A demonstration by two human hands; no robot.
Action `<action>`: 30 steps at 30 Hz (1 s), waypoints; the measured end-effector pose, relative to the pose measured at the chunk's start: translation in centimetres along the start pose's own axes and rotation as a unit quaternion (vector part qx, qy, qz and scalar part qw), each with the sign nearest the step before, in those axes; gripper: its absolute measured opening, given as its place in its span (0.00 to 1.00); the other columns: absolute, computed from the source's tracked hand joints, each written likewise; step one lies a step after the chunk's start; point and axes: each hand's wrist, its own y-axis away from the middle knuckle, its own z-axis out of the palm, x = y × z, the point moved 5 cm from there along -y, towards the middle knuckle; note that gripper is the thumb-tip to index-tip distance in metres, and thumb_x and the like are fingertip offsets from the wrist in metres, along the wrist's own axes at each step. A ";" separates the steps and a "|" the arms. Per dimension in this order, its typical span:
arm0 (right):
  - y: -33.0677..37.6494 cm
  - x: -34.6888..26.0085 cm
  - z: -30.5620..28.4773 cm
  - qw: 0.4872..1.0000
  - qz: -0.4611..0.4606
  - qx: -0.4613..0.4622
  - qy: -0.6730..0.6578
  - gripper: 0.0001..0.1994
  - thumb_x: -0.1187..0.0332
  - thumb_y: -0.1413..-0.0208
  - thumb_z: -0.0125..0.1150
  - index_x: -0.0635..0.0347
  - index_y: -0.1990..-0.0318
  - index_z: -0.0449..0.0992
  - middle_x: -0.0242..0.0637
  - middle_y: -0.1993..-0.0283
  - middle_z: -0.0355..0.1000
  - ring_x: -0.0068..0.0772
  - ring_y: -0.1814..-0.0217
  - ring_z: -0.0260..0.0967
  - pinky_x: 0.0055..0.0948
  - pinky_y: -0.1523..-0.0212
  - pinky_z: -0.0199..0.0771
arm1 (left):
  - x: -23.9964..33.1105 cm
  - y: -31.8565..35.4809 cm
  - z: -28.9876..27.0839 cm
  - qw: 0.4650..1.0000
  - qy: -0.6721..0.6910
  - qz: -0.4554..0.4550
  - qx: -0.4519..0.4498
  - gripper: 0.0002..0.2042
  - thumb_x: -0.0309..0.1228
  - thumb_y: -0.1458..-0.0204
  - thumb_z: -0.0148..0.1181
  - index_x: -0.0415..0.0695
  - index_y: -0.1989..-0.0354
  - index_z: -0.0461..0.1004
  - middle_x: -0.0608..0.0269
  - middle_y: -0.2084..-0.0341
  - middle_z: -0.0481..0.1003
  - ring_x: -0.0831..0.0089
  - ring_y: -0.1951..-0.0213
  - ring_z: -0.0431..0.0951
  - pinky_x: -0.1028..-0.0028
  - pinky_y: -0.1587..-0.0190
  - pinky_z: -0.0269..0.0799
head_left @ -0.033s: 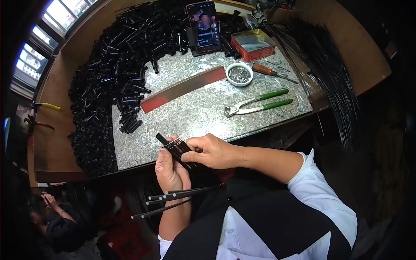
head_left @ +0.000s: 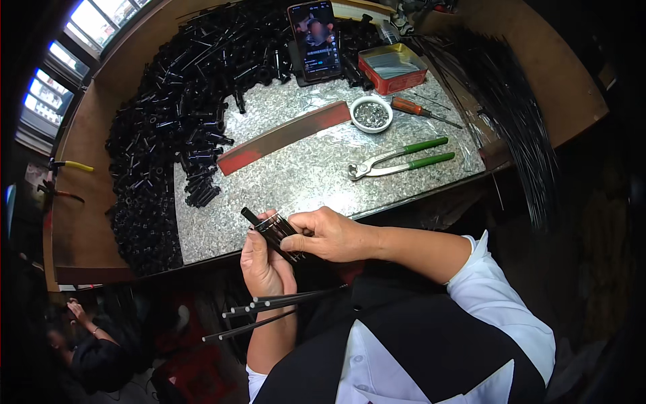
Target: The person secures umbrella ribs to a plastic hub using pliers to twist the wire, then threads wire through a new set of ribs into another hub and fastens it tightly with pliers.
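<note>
— What do we see at the fingers?
— Our left hand (head_left: 266,262) and right hand (head_left: 330,234) both clamp black tubes (head_left: 272,229) over the table's near edge.
— Beyond?
— Green-handled pincers (head_left: 397,158), a heap of black tubes (head_left: 168,135) on the speckled tabletop (head_left: 303,175).

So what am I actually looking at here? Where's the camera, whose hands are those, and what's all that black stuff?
There is no machine here: a person wears a wide-angle camera on the head, looking down, so straight edges bend. The left hand grips a small bundle of black tubes, and the right hand pinches the same bundle. Thin black rods stick out below the left hand. On the speckled metal sheet lie green-handled pincers, a red flat bar, a small white bowl of tiny metal bits, a screwdriver, a red tin and a phone. A big heap of black tubes curves round the left side.
</note>
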 end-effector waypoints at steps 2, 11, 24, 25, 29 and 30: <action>0.0 -0.2 -0.2 1.000 0.001 0.003 0.008 0.14 0.62 0.42 0.59 0.64 0.73 0.70 0.29 0.82 0.62 0.16 0.79 0.54 0.23 0.78 0.55 | -0.1 0.0 -0.1 1.000 0.002 -0.009 -0.007 0.18 0.37 0.40 0.51 0.32 0.53 0.69 0.52 0.55 0.73 0.70 0.54 0.74 0.71 0.46 0.68; -0.2 0.6 0.1 1.000 0.005 -0.004 0.014 0.14 0.61 0.42 0.59 0.64 0.72 0.71 0.27 0.82 0.62 0.15 0.79 0.54 0.23 0.79 0.56 | -0.2 0.3 -0.4 1.000 -0.002 -0.006 0.000 0.17 0.37 0.39 0.49 0.33 0.53 0.69 0.53 0.56 0.73 0.68 0.52 0.72 0.69 0.44 0.65; -0.8 1.2 -0.1 0.987 0.089 -0.080 -0.103 0.16 0.56 0.42 0.58 0.60 0.72 0.70 0.27 0.81 0.64 0.16 0.83 0.61 0.18 0.82 0.60 | -0.7 0.4 0.7 0.999 -0.043 -0.014 0.029 0.20 0.39 0.36 0.42 0.32 0.50 0.67 0.44 0.51 0.71 0.63 0.50 0.72 0.64 0.42 0.63; -0.8 0.9 0.0 0.989 0.095 -0.082 -0.076 0.15 0.57 0.42 0.58 0.61 0.69 0.72 0.26 0.80 0.64 0.16 0.81 0.62 0.19 0.80 0.61 | -0.5 0.4 0.6 0.998 -0.056 -0.009 0.024 0.19 0.39 0.36 0.42 0.32 0.51 0.68 0.44 0.51 0.71 0.62 0.49 0.72 0.64 0.42 0.63; 0.0 -1.6 0.2 0.998 0.014 0.000 0.062 0.14 0.61 0.40 0.50 0.67 0.62 0.70 0.56 0.69 0.72 0.55 0.67 0.72 0.42 0.66 0.68 | -0.3 0.2 1.1 0.997 -0.075 -0.005 0.014 0.19 0.37 0.36 0.41 0.31 0.53 0.68 0.42 0.53 0.72 0.59 0.48 0.72 0.65 0.40 0.62; 0.1 -1.6 0.2 0.995 0.036 -0.010 0.094 0.14 0.61 0.39 0.48 0.66 0.60 0.69 0.57 0.68 0.72 0.58 0.65 0.70 0.44 0.65 0.68 | -0.3 0.1 1.5 0.997 -0.078 -0.014 0.010 0.18 0.36 0.36 0.40 0.30 0.53 0.68 0.42 0.53 0.72 0.60 0.48 0.72 0.65 0.40 0.62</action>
